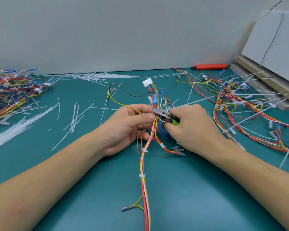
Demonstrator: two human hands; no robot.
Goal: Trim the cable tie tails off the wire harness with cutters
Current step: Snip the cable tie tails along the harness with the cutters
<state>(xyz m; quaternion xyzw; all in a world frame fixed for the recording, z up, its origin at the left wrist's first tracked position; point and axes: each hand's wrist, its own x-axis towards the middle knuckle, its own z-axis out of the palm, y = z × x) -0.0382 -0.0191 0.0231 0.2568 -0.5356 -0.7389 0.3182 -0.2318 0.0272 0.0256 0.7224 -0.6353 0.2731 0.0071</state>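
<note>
A: Position of wire harness (144,164)?
B: Laid lengthwise on green table (182,205), upper section lifted at centre; white connector (147,82) at far end.
A: Left hand (127,129)?
B: Thumb and fingers pinched on bundle just below the fan-out.
A: Right hand (190,127)?
B: Curled around green handles of cutters (163,115); tips against the wires beside left thumb. Jaw gap not discernible.
A: Surroundings?
B: Cut tie tails (73,119) scattered left; harness piles at left (10,90) and right (240,100); orange knife (210,66) at back.
</note>
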